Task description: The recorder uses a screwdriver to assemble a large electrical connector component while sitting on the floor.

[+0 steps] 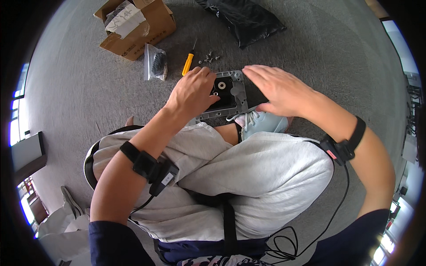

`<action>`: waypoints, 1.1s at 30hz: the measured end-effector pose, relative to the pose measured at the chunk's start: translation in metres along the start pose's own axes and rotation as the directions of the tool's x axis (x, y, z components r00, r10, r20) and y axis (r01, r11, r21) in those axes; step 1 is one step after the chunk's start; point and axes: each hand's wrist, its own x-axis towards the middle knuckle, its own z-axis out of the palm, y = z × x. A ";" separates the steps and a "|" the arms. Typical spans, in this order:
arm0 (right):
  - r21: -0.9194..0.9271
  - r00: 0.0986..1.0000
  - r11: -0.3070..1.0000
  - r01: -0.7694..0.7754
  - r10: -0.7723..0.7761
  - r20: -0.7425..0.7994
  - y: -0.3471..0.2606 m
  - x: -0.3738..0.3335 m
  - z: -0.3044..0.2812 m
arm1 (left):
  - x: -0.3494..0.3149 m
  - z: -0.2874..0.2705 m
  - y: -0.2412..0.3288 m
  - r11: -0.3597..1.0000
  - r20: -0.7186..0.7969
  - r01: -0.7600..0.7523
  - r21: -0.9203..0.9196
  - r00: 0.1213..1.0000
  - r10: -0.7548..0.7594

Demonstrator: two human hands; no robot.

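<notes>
A grey metal housing point(239, 92) lies on the floor in front of my crossed legs. Set inside it is a black plate point(225, 98) with a pale ring-shaped part point(222, 85). My left hand point(191, 91) is closed over the housing's left side, fingers curled at the far edge and thumb reaching over the black plate. Its palm side is hidden. At the housing's right far corner, my right hand point(280, 90) is flat with fingers stretched out. Its fingertips are at or just beside that corner; contact cannot be made out.
Beyond the housing lie a yellow-handled screwdriver point(188, 64), several loose screws point(209, 57) and a clear bag of dark parts point(155, 63). An opened cardboard box point(146, 33) stands far left, a black plastic bag point(248, 22) far right. My light-blue shoe point(264, 123) is close to the housing's near edge.
</notes>
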 end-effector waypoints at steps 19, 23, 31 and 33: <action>0.302 0.981 0.934 0.191 -0.192 -0.027 0.034 0.047 0.066 | 0.022 -0.001 0.009 0.939 0.106 0.342 -0.038 0.936 -0.337; 0.346 0.991 0.930 0.128 -0.102 -0.091 0.022 0.045 0.075 | 0.030 -0.001 0.009 0.937 0.136 0.350 -0.009 0.928 -0.346; 0.253 0.994 0.963 0.095 -0.080 -0.070 0.018 0.049 0.079 | 0.030 -0.008 0.001 0.821 0.327 0.499 -0.278 0.853 -0.407; 0.236 0.993 0.966 0.109 -0.094 -0.073 0.019 0.050 0.077 | 0.029 -0.007 0.001 0.825 0.302 0.486 -0.287 0.864 -0.404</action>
